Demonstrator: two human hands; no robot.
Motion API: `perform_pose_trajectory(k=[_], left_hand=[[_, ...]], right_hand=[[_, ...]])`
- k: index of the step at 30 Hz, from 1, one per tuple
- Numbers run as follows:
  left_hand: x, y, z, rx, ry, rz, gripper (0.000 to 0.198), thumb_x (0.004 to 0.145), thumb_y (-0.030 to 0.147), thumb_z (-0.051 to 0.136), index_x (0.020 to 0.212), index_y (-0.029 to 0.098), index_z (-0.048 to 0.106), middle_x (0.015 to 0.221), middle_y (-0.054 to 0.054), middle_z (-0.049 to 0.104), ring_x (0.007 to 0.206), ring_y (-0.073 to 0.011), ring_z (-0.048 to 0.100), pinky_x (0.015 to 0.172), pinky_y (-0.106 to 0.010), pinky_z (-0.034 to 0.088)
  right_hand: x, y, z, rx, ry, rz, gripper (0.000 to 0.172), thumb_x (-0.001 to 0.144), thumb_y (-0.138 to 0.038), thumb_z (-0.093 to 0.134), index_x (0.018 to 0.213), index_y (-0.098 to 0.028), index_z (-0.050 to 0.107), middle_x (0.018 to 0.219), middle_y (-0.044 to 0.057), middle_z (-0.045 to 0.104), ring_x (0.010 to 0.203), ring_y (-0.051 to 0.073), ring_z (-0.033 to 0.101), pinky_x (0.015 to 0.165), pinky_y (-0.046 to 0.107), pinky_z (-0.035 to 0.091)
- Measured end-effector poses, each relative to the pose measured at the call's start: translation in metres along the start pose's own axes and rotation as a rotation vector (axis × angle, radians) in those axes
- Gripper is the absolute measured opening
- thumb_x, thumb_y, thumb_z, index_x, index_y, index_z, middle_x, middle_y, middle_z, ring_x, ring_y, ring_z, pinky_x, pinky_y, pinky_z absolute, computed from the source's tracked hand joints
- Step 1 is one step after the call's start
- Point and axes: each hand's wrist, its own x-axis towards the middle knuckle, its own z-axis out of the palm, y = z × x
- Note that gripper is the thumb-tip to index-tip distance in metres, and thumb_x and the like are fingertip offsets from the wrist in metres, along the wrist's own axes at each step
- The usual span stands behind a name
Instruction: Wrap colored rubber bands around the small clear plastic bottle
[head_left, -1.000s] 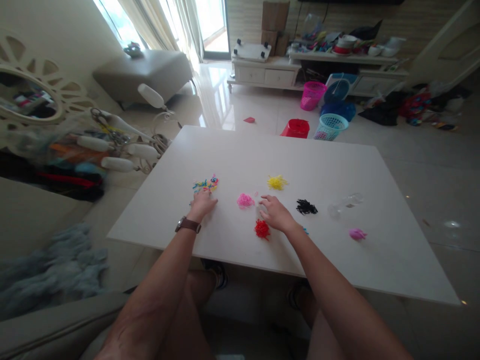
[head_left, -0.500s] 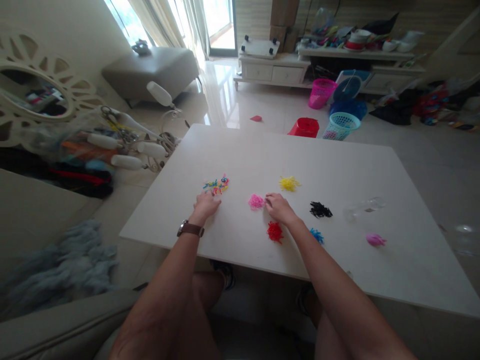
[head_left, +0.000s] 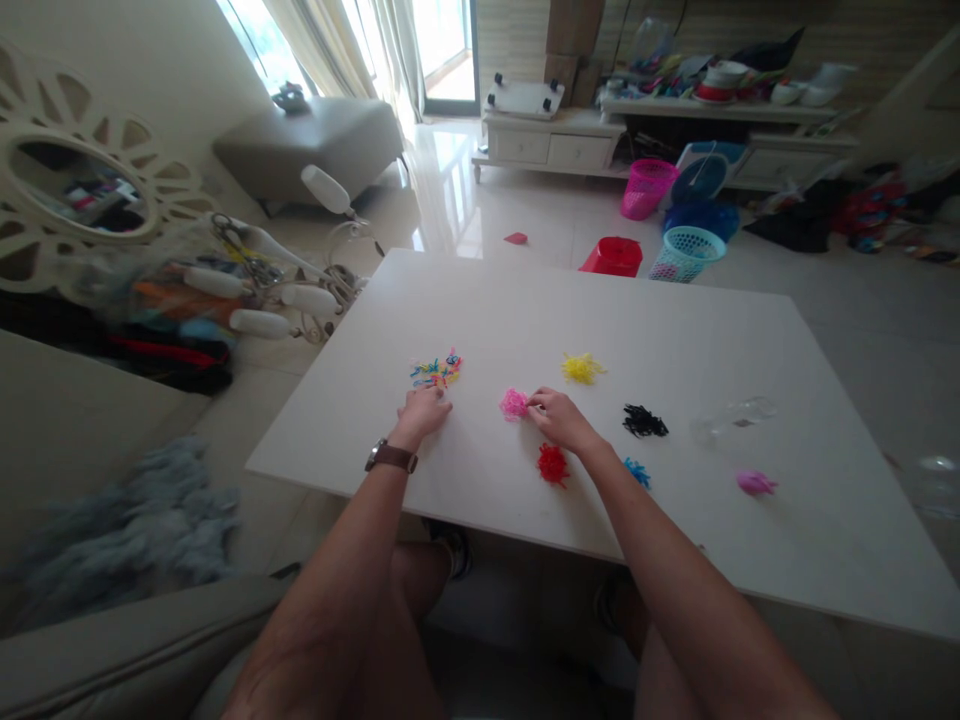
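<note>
While right hand [head_left: 557, 415] touches pink pile [head_left: 513, 405] | left hand [head_left: 424, 412] beside mixed pile [head_left: 441, 374]

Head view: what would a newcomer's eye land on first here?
Probably the small bright piles on the white table: yellow, black, red and blue, with pink near the middle. Next, likely the two hands: the right hand has its fingertips at the pink pile's right edge, and the left hand is at the near side of the mixed-colour pile.
</note>
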Motion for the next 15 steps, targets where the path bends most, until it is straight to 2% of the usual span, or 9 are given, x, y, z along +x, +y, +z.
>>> perform_pose_trajectory(k=[4,8,11,15], left_hand=[[-0.003,0.003,-0.004,-0.008,-0.022,-0.016,0.045,0.086,0.031,0.053,0.127,0.022,0.068,0.152,-0.012,0.054,0.14,-0.0391,0.044,0.106,-0.052,0.045],[-0.005,0.004,-0.004,-0.05,0.022,-0.007,0.04,0.086,0.03,0.053,0.122,0.023,0.069,0.155,-0.011,0.051,0.14,-0.0407,0.044,0.105,-0.057,0.045],[-0.006,0.005,-0.004,-0.072,0.026,0.016,0.039,0.083,0.028,0.056,0.119,0.023,0.07,0.16,-0.008,0.046,0.142,-0.0415,0.041,0.107,-0.058,0.044],[-0.006,0.007,-0.004,-0.051,-0.018,0.024,0.041,0.082,0.026,0.057,0.122,0.024,0.069,0.156,-0.011,0.051,0.143,-0.0413,0.04,0.108,-0.056,0.042]], right_hand=[[-0.003,-0.003,-0.004,0.016,0.053,-0.009,0.018,0.092,-0.011,0.059,0.093,-0.016,0.076,0.101,0.007,0.07,0.088,0.015,0.065,0.086,0.026,0.047],[-0.009,-0.005,-0.011,0.007,0.071,-0.03,0.016,0.093,-0.013,0.059,0.096,-0.017,0.075,0.102,0.006,0.068,0.087,0.015,0.064,0.085,0.027,0.047],[-0.017,-0.009,-0.017,-0.022,0.067,-0.044,0.015,0.093,-0.014,0.059,0.096,-0.017,0.074,0.103,0.006,0.067,0.087,0.016,0.063,0.086,0.028,0.047],[-0.031,-0.015,-0.021,-0.057,0.043,-0.058,0.015,0.094,-0.014,0.058,0.096,-0.018,0.073,0.103,0.007,0.067,0.093,0.018,0.063,0.089,0.029,0.046]])
